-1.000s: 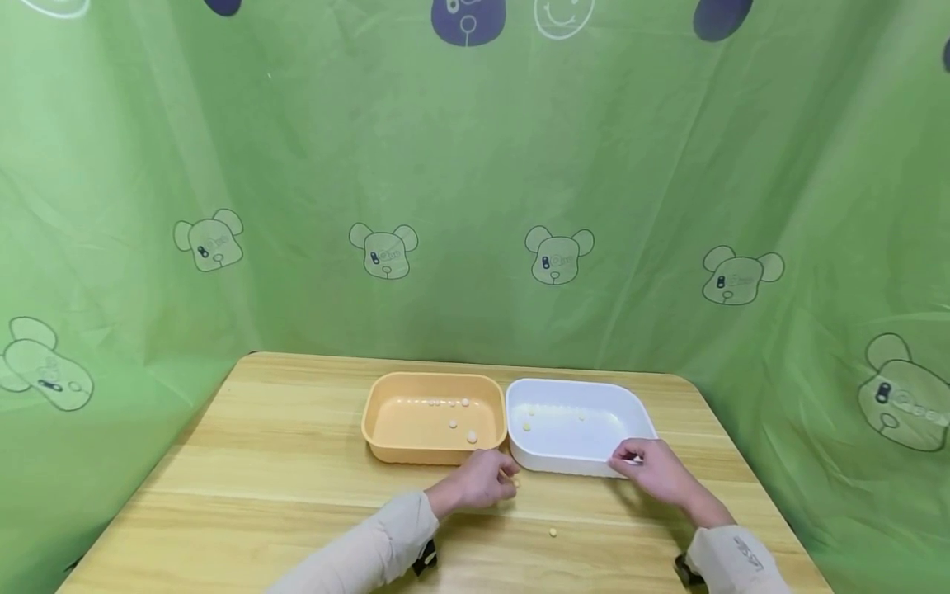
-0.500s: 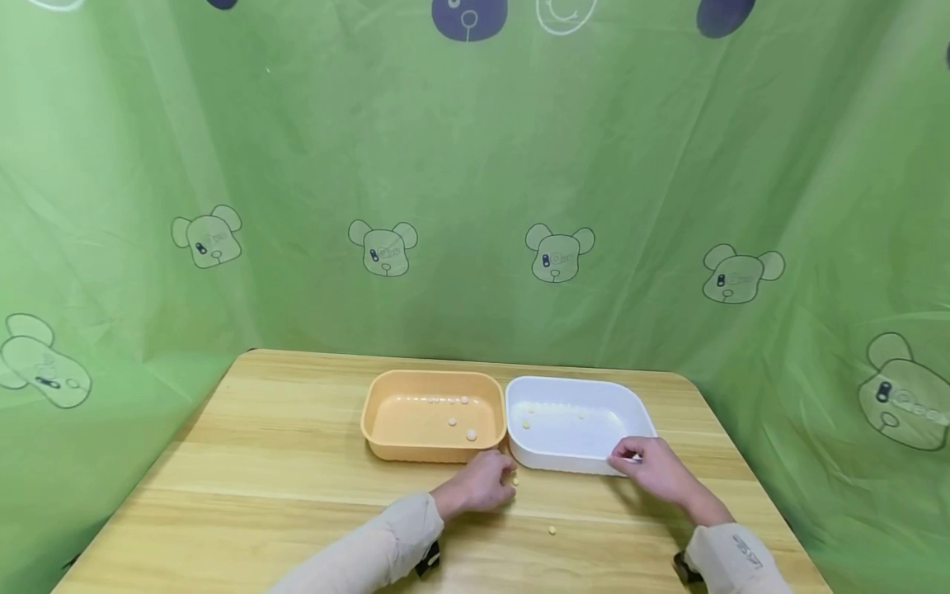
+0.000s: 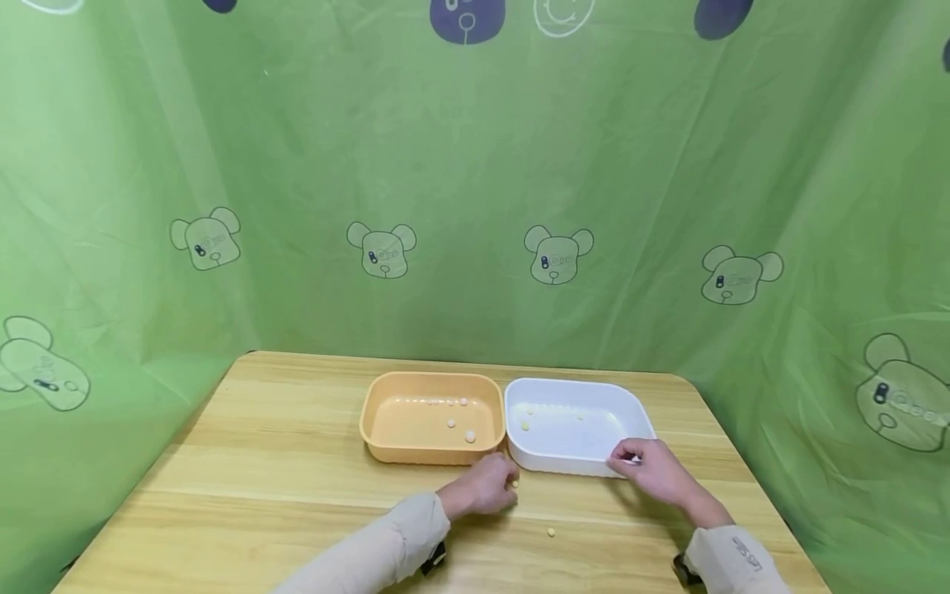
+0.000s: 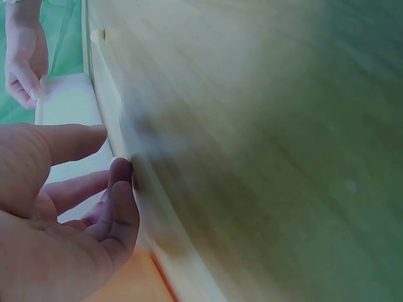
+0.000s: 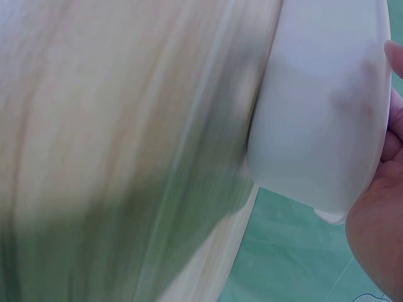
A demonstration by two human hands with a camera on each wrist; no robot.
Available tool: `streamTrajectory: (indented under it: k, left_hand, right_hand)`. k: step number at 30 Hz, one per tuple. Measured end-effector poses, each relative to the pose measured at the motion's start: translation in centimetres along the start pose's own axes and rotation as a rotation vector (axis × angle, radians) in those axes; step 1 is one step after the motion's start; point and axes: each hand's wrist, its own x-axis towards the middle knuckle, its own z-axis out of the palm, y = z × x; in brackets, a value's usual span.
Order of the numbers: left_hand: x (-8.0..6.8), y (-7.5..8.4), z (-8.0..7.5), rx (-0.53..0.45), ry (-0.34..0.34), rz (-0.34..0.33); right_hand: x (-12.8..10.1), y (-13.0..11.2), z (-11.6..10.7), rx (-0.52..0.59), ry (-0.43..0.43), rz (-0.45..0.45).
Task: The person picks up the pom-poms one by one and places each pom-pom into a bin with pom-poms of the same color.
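An orange tray and a white tray stand side by side on the wooden table; each has a few small pale beads inside. My left hand rests on the table just in front of the gap between them. Its fingers are curled over a small yellow bead. In the left wrist view the left hand has its thumb apart from the index fingertip, which touches the table at the bead. My right hand grips the white tray's near right rim. The right wrist view shows the white tray against my palm.
Another yellow bead lies loose on the table between my forearms and also shows as a bead in the left wrist view. Green cloth with bear prints hangs behind and to both sides of the table.
My left hand has drawn back a little toward me, its fingertips staying at the small bead. The right hand and both trays have not moved.
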Motion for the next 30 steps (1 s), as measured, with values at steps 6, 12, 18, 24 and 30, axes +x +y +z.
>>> streamTrajectory:
  k: [6,12,18,24,30]
  left_hand:
    - [0.14,0.15,0.11,0.054,-0.008,0.027]
    - [0.26,0.18,0.12,0.024,-0.043,-0.006]
    - [0.27,0.0,0.09,-0.034,-0.057,-0.027]
    - [0.29,-0.49,0.26,-0.081,-0.05,-0.012]
    - [0.39,-0.62,0.29,-0.074,-0.048,-0.001]
  right_hand:
    - [-0.09,0.01,0.09,0.001,0.001,0.002]
    - [-0.12,0.04,0.1,0.003,0.0,-0.001]
    - [-0.05,-0.03,0.03,0.006,0.0,0.0]
    - [0.04,-0.13,-0.08,0.003,-0.003,0.003]
    - [-0.04,-0.16,-0.12,0.002,-0.005,-0.001]
